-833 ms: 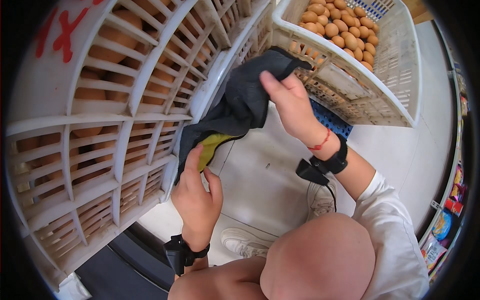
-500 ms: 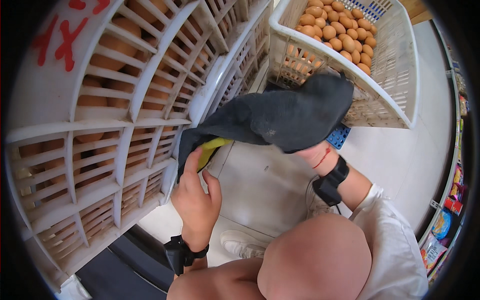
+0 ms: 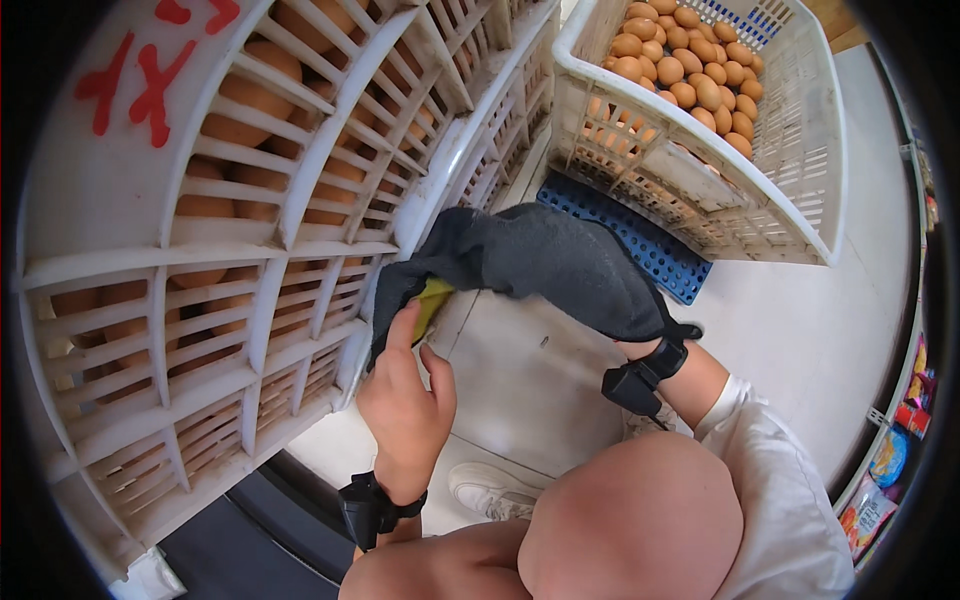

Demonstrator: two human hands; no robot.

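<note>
A dark grey cloth (image 3: 560,255) with a yellow underside stretches between my hands, close beside the white slatted crate (image 3: 265,300) on the left. My left hand (image 3: 405,410) is at the cloth's left end by the crate's lower edge. Its index finger lies against the yellow part, its thumb stands apart, and the other fingers are partly behind the cloth. The cloth's right end drapes over my right hand (image 3: 634,350), so only a strip of skin near the wrist shows. Its fingers are hidden. Brown eggs (image 3: 250,105) show through the slats of the left crate.
A second white crate (image 3: 690,170) at the back right holds many brown eggs (image 3: 690,65). A blue perforated base (image 3: 620,225) lies below it. Shelves with colourful packets (image 3: 868,515) line the right edge. My knee (image 3: 630,510) and shoe (image 3: 490,490) are near the lower middle.
My right hand has drawn the cloth's right end down and nearer to me, uncovering the blue base. The left hand stays at the crate's edge; the whole view has shifted slightly.
</note>
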